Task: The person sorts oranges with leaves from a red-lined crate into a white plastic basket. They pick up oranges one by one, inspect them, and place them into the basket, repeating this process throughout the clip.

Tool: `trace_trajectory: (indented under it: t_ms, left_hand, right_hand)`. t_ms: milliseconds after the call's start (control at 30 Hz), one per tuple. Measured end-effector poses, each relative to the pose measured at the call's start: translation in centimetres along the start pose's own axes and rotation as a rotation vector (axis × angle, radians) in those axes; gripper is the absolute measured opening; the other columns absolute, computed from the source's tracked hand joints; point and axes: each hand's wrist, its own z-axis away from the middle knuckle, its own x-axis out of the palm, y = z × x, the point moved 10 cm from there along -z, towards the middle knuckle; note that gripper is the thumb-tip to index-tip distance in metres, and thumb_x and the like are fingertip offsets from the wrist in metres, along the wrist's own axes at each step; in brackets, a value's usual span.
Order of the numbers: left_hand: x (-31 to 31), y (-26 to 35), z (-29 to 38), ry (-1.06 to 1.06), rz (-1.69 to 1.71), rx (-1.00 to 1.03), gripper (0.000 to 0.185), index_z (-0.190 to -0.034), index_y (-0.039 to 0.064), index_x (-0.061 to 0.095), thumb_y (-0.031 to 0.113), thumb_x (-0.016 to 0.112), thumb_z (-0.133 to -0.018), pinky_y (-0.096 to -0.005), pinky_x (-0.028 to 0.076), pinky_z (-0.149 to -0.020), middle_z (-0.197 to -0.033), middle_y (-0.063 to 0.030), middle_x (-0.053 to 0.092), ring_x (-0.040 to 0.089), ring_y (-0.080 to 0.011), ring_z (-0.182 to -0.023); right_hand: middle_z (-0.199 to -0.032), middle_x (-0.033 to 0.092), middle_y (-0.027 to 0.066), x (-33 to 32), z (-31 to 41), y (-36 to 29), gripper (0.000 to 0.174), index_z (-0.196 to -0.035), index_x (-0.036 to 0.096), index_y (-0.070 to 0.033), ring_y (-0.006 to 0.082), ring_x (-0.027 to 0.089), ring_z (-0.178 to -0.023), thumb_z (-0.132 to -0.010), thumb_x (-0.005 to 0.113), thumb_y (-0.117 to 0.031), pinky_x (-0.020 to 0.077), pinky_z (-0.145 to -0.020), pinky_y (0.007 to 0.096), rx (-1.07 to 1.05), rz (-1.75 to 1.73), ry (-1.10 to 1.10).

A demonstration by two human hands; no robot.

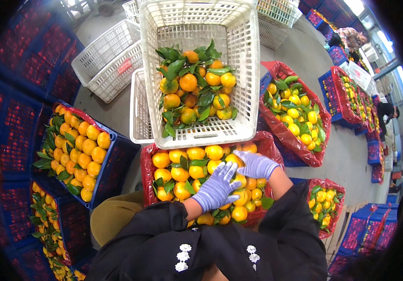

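Note:
Before me is a crate lined with red plastic film [149, 175], with oranges [179, 174] in rows and green leaves [198, 162] among them. My left hand [219, 188], in a purple-and-white striped knit glove, lies palm down on the fruit with its fingers spread. In a matching glove, my right hand [257, 165] reaches in from the right, slightly blurred. Its fingertips are at an orange [234, 159] near the crate's far side; whether they grip it is unclear. Over the far edge sits a white plastic crate [201, 138] holding loose leafy oranges [188, 82].
Blue crates of oranges [117, 154] stand at my left, by tall stacked blue crates [8, 140]. White crates [112, 63] lie beyond. At right are red-lined fruit crates [314, 147] and concrete floor [352, 165]. A person [350, 38] is bent over in the distance.

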Motion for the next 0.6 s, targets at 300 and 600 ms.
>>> trace_trajectory:
  t_ms: [300,600]
  left_hand:
    - [-0.7,0.2,-0.3,-0.205,0.119,-0.012,0.076,-0.157,0.010,0.045,0.060,0.050,-0.101,-0.0581,0.011,-0.128,-0.161,-0.0229,0.041,0.029,-0.0445,-0.154]
    - [-0.1,-1.0,0.3,0.070,0.161,-0.023,0.069,-0.145,0.012,0.059,0.059,0.058,-0.095,-0.0599,0.014,-0.127,-0.161,-0.0293,0.038,0.028,-0.0462,-0.154]
  right_hand:
    - [-0.148,0.056,0.0197,-19.6,-18.3,-12.3,0.068,-0.149,0.050,-0.011,0.0360,0.056,-0.134,-0.088,0.077,-0.024,0.0450,-0.113,0.0456,-0.133,0.218,0.760]
    - [-0.134,0.064,0.0170,-13.9,-8.8,-5.3,0.063,-0.141,0.057,-0.005,0.0288,0.065,-0.120,-0.088,0.076,-0.033,0.0540,-0.100,0.0373,-0.402,-0.512,0.899]
